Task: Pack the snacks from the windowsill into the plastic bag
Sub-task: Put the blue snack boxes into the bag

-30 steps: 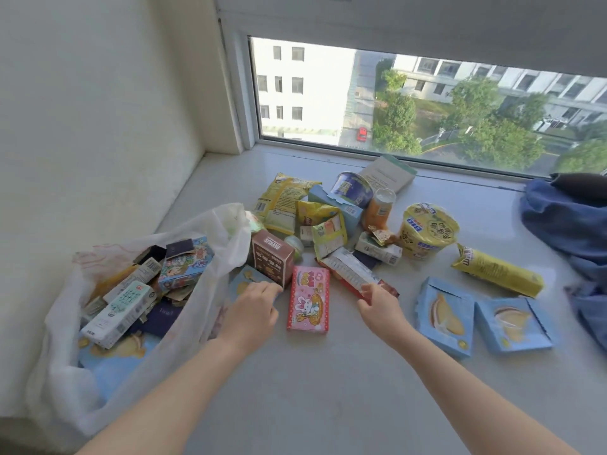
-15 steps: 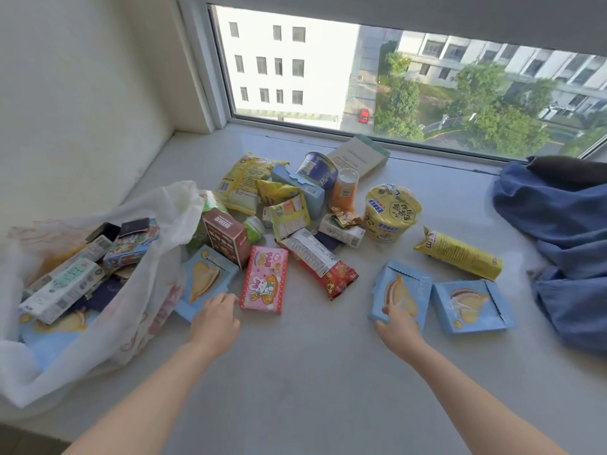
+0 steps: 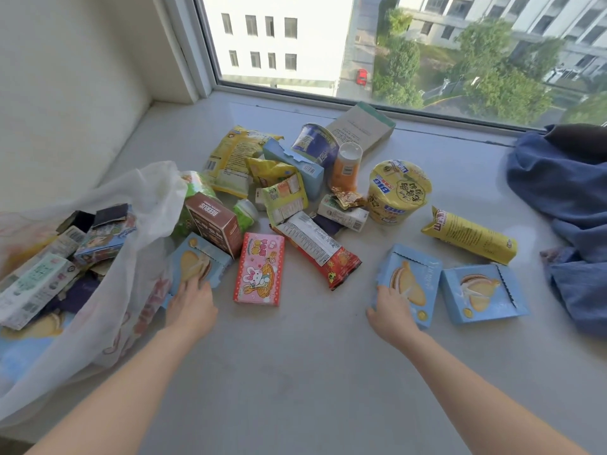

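Note:
A white plastic bag (image 3: 144, 198) lies open at the left of the windowsill (image 3: 295, 372), holding several snack boxes. My left hand (image 3: 192, 307) grips the near end of a light blue biscuit box (image 3: 205, 257) that lies beside the bag's mouth. My right hand (image 3: 391, 311) grips the near left corner of a second light blue biscuit box (image 3: 414, 277). A third one (image 3: 483, 292) lies just right of it. Between my hands lie a pink rabbit box (image 3: 259, 269) and a red packet (image 3: 318, 251).
Farther back is a pile of snacks: a brown box (image 3: 213, 224), a yellow noodle cup (image 3: 399, 192), a yellow bag (image 3: 469, 236), an orange bottle (image 3: 345, 169) and a purple cup (image 3: 315, 142). Blue cloth (image 3: 565, 198) is bunched at the right. The window pane (image 3: 394, 44) closes the back.
My right hand left the red packet and moved right onto the second blue box. My left hand slid down to the near end of the blue box by the bag.

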